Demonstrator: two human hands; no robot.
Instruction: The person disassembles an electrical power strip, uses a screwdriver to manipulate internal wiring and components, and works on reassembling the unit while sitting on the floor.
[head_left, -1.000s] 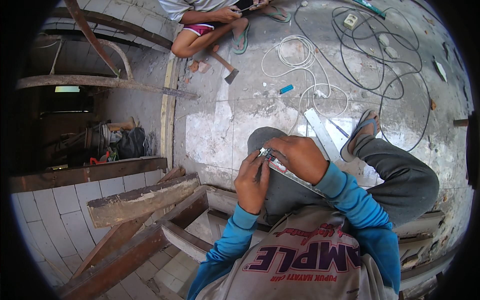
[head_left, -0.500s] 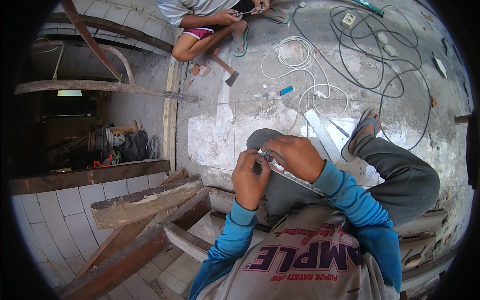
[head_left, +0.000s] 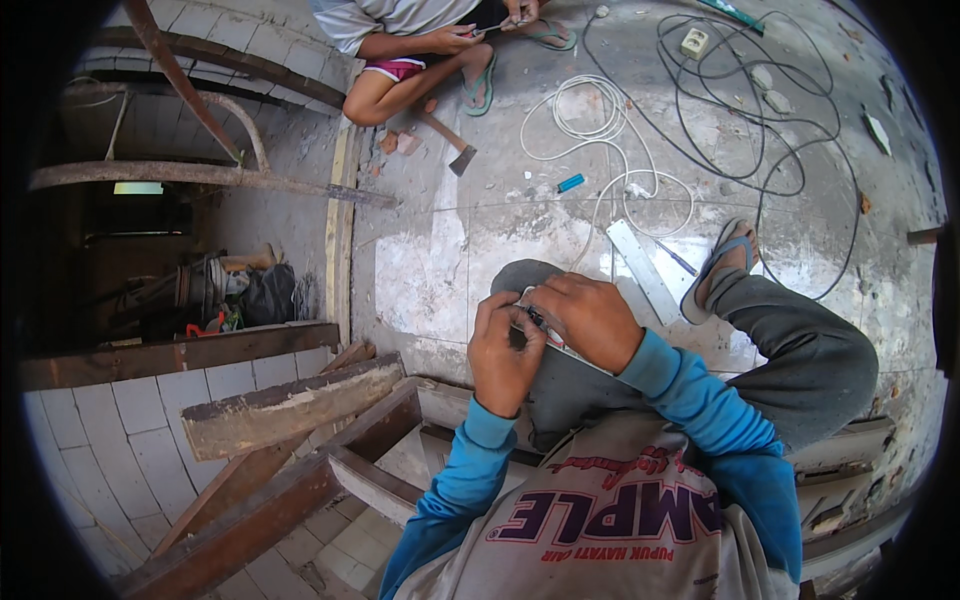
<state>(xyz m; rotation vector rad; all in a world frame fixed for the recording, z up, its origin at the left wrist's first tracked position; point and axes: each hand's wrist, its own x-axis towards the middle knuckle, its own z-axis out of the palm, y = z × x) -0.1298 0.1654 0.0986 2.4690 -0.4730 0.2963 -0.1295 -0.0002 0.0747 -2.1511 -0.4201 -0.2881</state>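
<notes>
A small dark-and-white part (head_left: pixel 535 317) sits between the two hands, above the person's bent knee in grey trousers (head_left: pixel 530 275); much of it is hidden. The fingers of the left hand (head_left: pixel 502 355) are clamped on its near left side, and those of the right hand (head_left: pixel 590 318) close on it from the right. A narrow white strip (head_left: pixel 569 351) shows below the right hand. Beyond, on the floor (head_left: pixel 420 265), lie a pale flat bar (head_left: pixel 642 272), a screwdriver (head_left: pixel 680 260) just beside it, a blue lighter (head_left: pixel 570 183), a white cable and a hatchet (head_left: pixel 446 139). Farther off, a co-worker (head_left: pixel 415 40) sits holding a thin tool, and a pale socket (head_left: pixel 694 43) rests among dark cable loops.
</notes>
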